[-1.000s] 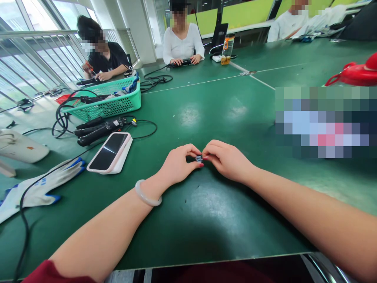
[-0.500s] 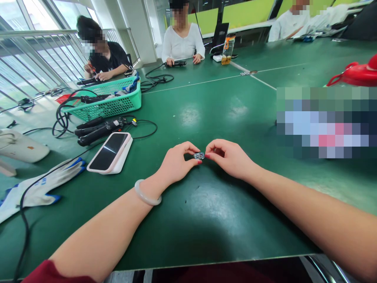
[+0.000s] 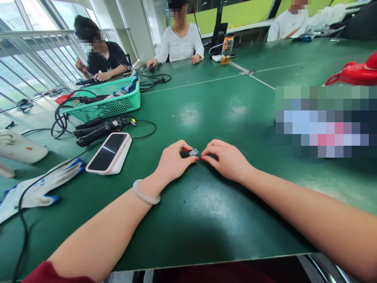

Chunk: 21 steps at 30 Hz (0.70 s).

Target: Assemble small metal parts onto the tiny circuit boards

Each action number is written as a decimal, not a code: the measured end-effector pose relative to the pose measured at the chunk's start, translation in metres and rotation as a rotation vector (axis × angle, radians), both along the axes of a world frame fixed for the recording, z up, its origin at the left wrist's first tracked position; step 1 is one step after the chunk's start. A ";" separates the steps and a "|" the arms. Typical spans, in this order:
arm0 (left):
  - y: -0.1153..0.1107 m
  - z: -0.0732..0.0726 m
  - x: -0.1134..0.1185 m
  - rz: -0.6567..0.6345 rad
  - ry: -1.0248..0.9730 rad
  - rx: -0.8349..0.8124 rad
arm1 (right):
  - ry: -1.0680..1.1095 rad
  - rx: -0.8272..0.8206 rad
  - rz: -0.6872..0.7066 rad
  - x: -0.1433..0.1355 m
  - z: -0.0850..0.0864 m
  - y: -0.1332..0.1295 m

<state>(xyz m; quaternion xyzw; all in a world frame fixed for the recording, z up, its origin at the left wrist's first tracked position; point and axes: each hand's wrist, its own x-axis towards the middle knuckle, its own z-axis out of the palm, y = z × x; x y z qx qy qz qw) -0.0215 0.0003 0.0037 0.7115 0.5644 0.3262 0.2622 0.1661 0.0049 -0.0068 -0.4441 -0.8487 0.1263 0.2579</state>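
Note:
A tiny rectangular piece [image 3: 193,152] with a blue and white patterned face, perhaps a miniature card, is pinched between the thumb and fingers of my left hand [image 3: 176,161]. It is held just over the green table [image 3: 212,212], tilted, its face too small to read. My right hand [image 3: 226,158] lies close by on the right, thumb and index tips drawn together. Whether anything sits between those tips I cannot make out. A small gap separates the right fingertips from the patterned piece. A pale bangle [image 3: 145,193] circles my left wrist.
To the left are a phone [image 3: 109,152], a white and blue glove [image 3: 44,186], a black corded tool [image 3: 100,130] and a green basket [image 3: 108,106] of tools. A bottle [image 3: 227,49] stands far back. A red lid [image 3: 357,74] is at right. Several people sit around the table.
The patterned piece has shifted slightly left with my left hand and turned its face up more. My right fingertips have come away from it. A person across the table has moved a hand leftward.

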 end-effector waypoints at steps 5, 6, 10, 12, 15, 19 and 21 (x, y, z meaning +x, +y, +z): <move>-0.003 0.003 0.002 -0.034 -0.018 0.035 | 0.089 0.039 -0.051 0.001 0.002 -0.002; -0.004 0.003 0.002 -0.042 -0.022 0.040 | 0.092 0.040 -0.052 0.001 0.003 -0.002; -0.003 0.004 0.002 -0.058 -0.040 0.048 | 0.100 0.045 -0.046 0.001 0.005 -0.004; -0.003 0.004 0.002 -0.060 -0.053 0.036 | 0.111 0.052 -0.050 0.001 0.006 -0.004; -0.003 0.004 0.002 -0.080 -0.082 0.010 | 0.128 0.059 -0.060 0.002 0.006 -0.004; -0.002 0.004 0.002 -0.113 -0.140 -0.010 | 0.143 0.076 -0.054 0.002 0.006 -0.004; -0.001 0.003 0.002 -0.136 -0.224 -0.068 | 0.164 0.117 -0.049 0.003 0.005 -0.005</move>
